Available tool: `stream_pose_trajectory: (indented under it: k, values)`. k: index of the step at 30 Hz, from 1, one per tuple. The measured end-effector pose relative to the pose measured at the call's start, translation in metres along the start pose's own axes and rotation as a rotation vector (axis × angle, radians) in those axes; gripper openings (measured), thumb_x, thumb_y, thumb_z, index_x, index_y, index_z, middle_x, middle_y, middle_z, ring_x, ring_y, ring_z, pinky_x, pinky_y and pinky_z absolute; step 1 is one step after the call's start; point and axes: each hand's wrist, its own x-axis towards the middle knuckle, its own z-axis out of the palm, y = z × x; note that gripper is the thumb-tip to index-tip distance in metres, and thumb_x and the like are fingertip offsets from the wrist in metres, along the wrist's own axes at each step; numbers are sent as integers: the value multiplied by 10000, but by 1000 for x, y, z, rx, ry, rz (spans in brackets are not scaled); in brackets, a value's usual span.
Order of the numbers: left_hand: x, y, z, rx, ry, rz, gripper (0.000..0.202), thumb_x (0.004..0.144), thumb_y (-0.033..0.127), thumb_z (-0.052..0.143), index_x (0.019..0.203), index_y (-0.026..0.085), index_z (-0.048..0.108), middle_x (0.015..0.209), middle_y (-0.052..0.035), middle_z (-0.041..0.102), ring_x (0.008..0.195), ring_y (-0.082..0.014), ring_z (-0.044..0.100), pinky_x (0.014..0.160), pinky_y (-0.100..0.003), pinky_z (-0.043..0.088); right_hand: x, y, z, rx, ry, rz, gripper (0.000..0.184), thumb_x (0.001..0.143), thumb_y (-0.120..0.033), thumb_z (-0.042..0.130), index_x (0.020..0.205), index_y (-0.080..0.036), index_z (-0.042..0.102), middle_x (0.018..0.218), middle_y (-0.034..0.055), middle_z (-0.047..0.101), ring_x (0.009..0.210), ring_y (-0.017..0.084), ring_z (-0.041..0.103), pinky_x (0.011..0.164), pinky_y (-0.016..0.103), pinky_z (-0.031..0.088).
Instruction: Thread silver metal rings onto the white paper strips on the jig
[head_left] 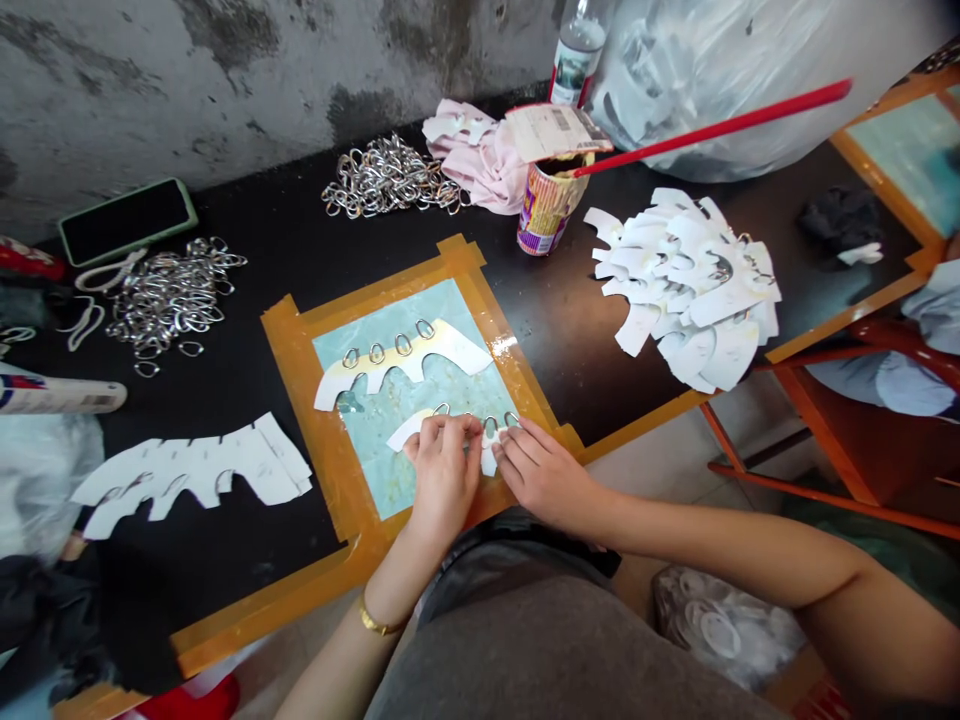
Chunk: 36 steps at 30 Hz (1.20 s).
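A white scalloped strip (405, 430) lies at the near side of the pale green taped sheet (367, 440), with metal rings (491, 426) along its upper edge. My left hand (445, 468) is closed in a pinch over the strip's middle; a ring shows only partly at its fingertips. My right hand (546, 472) has its bent fingers pressed together on the strip's right end, beside the last ring. Both hands hide much of this strip. Farther up the sheet, another scalloped strip (457, 350) with a yellowish upper band carries several rings.
Piles of loose rings (169, 300) and more rings (390, 178) lie at the back. White strips are stacked at left (195, 465) and heaped at right (686, 285). A cup (546, 210) with a red stick, a bottle (577, 55), a phone (127, 220) and a plastic bag (720, 90) stand around.
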Motion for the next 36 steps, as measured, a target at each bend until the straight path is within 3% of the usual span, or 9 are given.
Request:
stream_pose_trajectory:
  k: [9,13,17,22,29,36]
  values:
    - [-6,-2,-10,127,-10,82,76,942,218,532,1017,205,530,943,-53,720,970,-224,606,803,-391,291,0,1,-3,-16,-5,-10,251,947,-135,435,1072,-36,629,1072,164,665,1047,245,593,1086,464,378]
    - [-6,-20,-24,207,-193,317,269,954,110,447,1206,186,503,1002,-75,717,1100,-244,553,836,-391,277,1,4,-5,24,-30,-15,245,950,-139,420,1070,-69,622,1071,141,659,1060,238,581,1108,461,347]
    - [16,-42,-39,182,-395,636,367,930,51,393,1267,176,463,1081,-80,705,1163,-262,504,933,-419,252,1,6,-4,57,-44,2,245,958,-159,394,1051,-102,613,1047,124,657,1052,237,573,1118,464,330]
    - [49,-60,-45,125,-485,875,331,946,91,384,1250,189,473,1052,-54,715,1135,-236,518,961,-409,239,4,10,-3,131,-39,44,238,959,-156,410,1095,-104,598,1016,120,663,1002,220,581,1120,468,318]
    - [62,-69,-44,134,-495,974,293,960,169,423,1228,242,515,1006,-15,720,1116,-220,531,982,-411,240,7,18,-9,103,-1,-2,263,962,-131,409,1127,-94,610,953,96,679,917,200,598,1085,450,367]
    - [62,-68,-47,187,-488,1025,321,949,147,399,1197,278,554,1155,-4,684,1156,-217,502,976,-409,257,10,10,-8,-62,-54,-116,265,952,-142,416,1113,-73,615,968,122,683,945,228,619,1092,445,391]
